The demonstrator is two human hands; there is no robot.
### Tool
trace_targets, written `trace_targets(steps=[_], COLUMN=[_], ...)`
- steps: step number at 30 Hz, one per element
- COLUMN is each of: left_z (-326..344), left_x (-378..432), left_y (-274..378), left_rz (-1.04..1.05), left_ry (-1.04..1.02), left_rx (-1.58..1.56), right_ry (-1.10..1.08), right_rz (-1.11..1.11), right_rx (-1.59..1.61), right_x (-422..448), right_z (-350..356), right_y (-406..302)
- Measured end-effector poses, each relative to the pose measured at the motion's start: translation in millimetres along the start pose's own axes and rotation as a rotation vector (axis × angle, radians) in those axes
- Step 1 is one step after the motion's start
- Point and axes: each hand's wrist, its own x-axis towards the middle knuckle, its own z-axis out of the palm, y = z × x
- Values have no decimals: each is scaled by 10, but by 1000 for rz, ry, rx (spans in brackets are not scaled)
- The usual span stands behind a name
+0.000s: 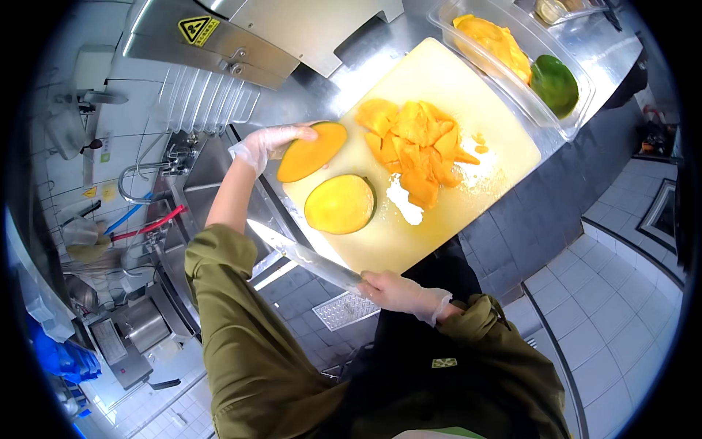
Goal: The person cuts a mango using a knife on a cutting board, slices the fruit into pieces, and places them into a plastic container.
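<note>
My gloved left hand (281, 141) grips a mango half (315, 152), its orange cut face turned up, over the left edge of a pale cutting board (378, 249). Just below it on the board lies another cut mango piece (339, 204), flesh side up, with green skin showing at its rim. A heap of peeled mango chunks (417, 145) covers the board's middle. In my gloved right hand (397, 293) is the handle of a long kitchen knife (307, 258). Its blade points up and left, off the board's near edge, touching no fruit.
A clear plastic container (570, 129) at the upper right holds mango flesh (493, 46) and a green-skinned mango piece (555, 85). A steel machine (263, 46) with a warning sticker stands behind the board. To the left are a steel sink (211, 164) and a faucet (131, 184).
</note>
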Motion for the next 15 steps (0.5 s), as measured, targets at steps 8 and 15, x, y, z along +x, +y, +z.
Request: trace_targets(steps=[8,15], left_z=[165,241], left_x=[347,240], left_y=[-103,-111], left_rz=[-102,130], left_ry=[362,561], left_rx=[284,1064], right_ry=[-130,-122], right_rz=[12,-102], right_rx=[-26,-232], right_x=[-19,-257], right_z=[-399,-761], right_y=[103,109])
